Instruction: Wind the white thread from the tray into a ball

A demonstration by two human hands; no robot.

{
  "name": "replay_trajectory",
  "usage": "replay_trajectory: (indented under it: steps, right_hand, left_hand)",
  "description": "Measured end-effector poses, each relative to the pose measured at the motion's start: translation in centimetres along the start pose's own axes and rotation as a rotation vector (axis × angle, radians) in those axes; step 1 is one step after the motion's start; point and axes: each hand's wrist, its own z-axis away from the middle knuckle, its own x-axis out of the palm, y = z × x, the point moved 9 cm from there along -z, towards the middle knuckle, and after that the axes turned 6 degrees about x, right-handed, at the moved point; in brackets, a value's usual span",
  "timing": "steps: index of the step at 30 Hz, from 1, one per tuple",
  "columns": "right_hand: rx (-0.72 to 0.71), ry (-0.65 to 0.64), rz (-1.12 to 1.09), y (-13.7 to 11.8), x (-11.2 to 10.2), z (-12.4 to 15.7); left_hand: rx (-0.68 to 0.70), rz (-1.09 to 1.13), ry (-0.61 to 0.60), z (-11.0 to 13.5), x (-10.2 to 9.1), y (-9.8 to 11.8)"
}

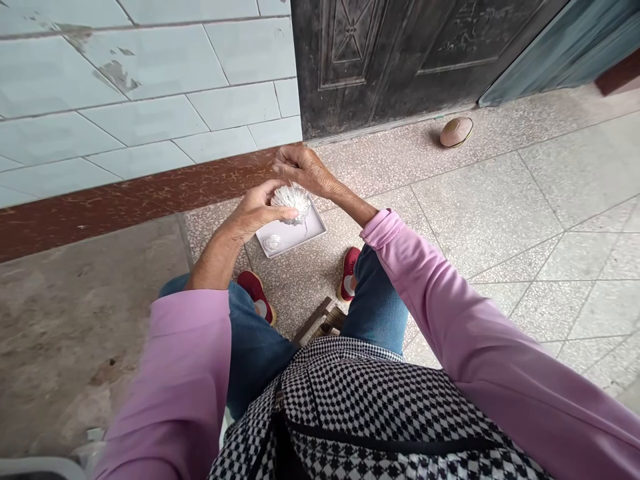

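Observation:
My left hand (257, 212) is closed around a round white bundle (291, 203) with many thin petal-like strands, thumb across its near side. Just above it, my right hand (305, 170) has its fingers pressed together in a pinch. Whatever sits between those fingertips is too small to make out. Below both hands a shallow white tray (297, 241) lies on the floor. A small white coiled piece (271, 243) rests in the tray's near left corner. From the bundle a thin pinkish strand hangs over the tray.
A tiled wall (165, 80) with a brown skirting band and a dark carved door (370, 67) stand ahead. To the right, a brown oval object (456, 132) lies on the speckled floor. Red shoes (256, 293) flank the tray's near side, with a wooden stool part (320, 321) between the legs.

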Motion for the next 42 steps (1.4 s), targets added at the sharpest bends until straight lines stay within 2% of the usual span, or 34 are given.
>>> replay_trajectory:
  steps: [4, 7, 11, 16, 20, 23, 25, 28, 33, 38, 42]
  right_hand:
    - [-0.001, -0.039, -0.032, 0.9, 1.0, -0.7]
    - [0.029, -0.054, -0.035, 2.2, 1.7, -1.6]
    - [-0.004, -0.061, 0.004, 2.4, 2.8, -1.6]
    - [-0.069, -0.163, 0.088, 1.0, 5.1, 0.2]
    - [-0.163, -0.255, 0.045, -0.7, 6.5, 2.1]
    - [-0.184, -0.273, -0.009, -1.5, 6.4, 2.8]
    - [-0.178, -0.245, -0.058, -1.9, 5.5, 2.7]
    - [-0.146, -0.156, -0.145, -1.9, 2.9, 2.2]
    - [-0.068, -0.038, -0.284, -1.1, -0.5, 1.4]
    - [-0.006, -0.007, -0.298, -0.7, -1.2, 1.3]
    - [0.018, -0.003, -0.307, -1.3, -1.3, 1.5]
  left_hand:
    - [-0.011, 0.106, -0.036, 0.2, 0.2, 0.1]
    - [0.034, 0.200, -0.016, -0.1, -0.7, 0.3]
    - [0.125, 0.328, 0.155, -1.2, -3.5, 0.2]
    - [0.191, 0.480, 0.408, -1.8, -6.8, -0.3]
    - [0.202, 0.408, 0.501, -1.8, -8.2, -0.6]
    - [0.214, 0.299, 0.540, -2.0, -9.0, -1.1]
    - [0.194, 0.212, 0.526, -2.2, -9.1, -1.6]
    - [0.142, 0.148, 0.443, -2.4, -8.4, -2.2]
    - [0.065, 0.148, 0.244, -1.9, -5.4, -1.7]
    - [0.018, 0.162, 0.087, -1.1, -2.6, -0.7]
    - [0.016, 0.154, -0.010, -0.7, -1.6, -0.3]
